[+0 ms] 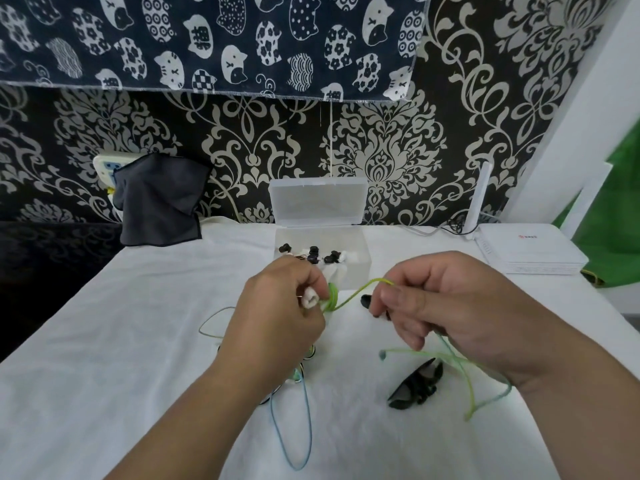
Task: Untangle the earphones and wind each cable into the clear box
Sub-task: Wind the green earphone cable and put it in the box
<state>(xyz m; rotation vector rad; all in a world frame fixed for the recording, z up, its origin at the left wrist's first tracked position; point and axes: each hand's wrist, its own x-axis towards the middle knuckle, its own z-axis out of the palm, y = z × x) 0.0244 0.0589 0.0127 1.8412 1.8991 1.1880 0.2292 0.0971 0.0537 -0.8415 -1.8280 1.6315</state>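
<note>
You are winding the thin, rubbery lime-green earphone cable (349, 296) into a small tight coil, held just in front of the open clear plastic box (360, 268) at the back of the white cloth-covered counter (138, 341). Your left grip (277, 313) is pinching that coil against a small white piece (310, 299), and your right grip (443, 306) is pinching the free strand. Be keeping the strand lightly taut and laying turns side by side, as the slick cord is probably springing loose otherwise. A limp pale-blue cable (294, 427) is lying nearby.
</note>
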